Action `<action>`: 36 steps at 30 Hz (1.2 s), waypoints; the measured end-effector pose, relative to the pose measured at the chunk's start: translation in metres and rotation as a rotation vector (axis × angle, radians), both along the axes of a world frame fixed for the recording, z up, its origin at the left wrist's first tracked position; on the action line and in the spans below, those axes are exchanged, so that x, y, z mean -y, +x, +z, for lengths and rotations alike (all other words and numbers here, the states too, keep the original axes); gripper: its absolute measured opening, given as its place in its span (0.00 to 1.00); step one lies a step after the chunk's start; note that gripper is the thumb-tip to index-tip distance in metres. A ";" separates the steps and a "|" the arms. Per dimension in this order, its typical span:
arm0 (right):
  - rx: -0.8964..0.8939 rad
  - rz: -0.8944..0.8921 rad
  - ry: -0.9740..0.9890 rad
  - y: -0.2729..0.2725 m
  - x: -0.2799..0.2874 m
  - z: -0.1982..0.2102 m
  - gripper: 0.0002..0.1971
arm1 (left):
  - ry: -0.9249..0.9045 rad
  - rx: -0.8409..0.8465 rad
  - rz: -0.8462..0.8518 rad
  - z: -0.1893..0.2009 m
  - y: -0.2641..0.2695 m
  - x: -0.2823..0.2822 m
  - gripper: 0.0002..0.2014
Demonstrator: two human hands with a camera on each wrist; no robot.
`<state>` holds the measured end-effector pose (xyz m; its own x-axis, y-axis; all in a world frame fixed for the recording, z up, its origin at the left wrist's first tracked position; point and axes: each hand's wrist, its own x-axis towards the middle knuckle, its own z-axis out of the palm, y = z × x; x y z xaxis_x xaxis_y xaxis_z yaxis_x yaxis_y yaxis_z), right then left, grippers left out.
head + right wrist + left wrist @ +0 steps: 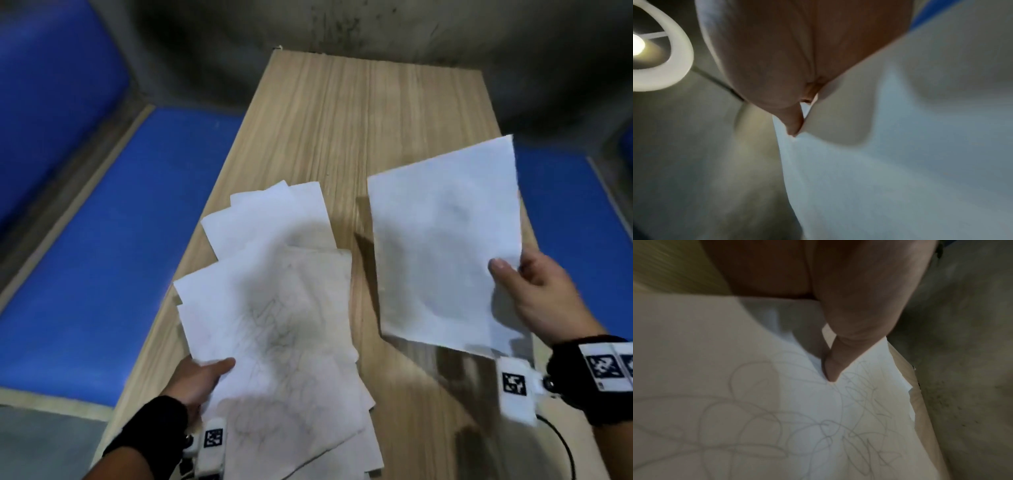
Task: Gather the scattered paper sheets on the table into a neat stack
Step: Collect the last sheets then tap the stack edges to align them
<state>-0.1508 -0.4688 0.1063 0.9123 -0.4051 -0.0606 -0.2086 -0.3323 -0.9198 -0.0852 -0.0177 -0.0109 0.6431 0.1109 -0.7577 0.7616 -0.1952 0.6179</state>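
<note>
A loose pile of white paper sheets point(274, 308) lies fanned out on the left half of the wooden table point(359, 120); the top sheet carries pencil scribbles point(838, 426). My left hand point(202, 377) grips the pile's left edge, thumb on top point(830, 369), fingers hidden beneath. My right hand point(534, 291) pinches the right edge of a single white sheet point(445, 240), held lifted above the table's right side. In the right wrist view the thumb point(793, 125) presses on that sheet point(900, 162).
Blue seat cushions point(120, 240) flank the narrow table on the left and on the right point(575, 222). A grey concrete floor point(342, 27) lies beyond the far end. A round ceiling lamp point(663, 48) shows in the right wrist view.
</note>
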 end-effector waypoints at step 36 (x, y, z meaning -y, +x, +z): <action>-0.021 -0.050 0.090 0.199 -0.117 -0.021 0.10 | -0.071 0.070 -0.024 -0.030 0.007 0.000 0.12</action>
<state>0.0481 -0.3519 0.0849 0.8892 -0.4421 -0.1181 -0.2428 -0.2370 -0.9407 -0.0778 -0.0180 -0.0411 0.6968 0.0422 -0.7160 0.7115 -0.1670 0.6825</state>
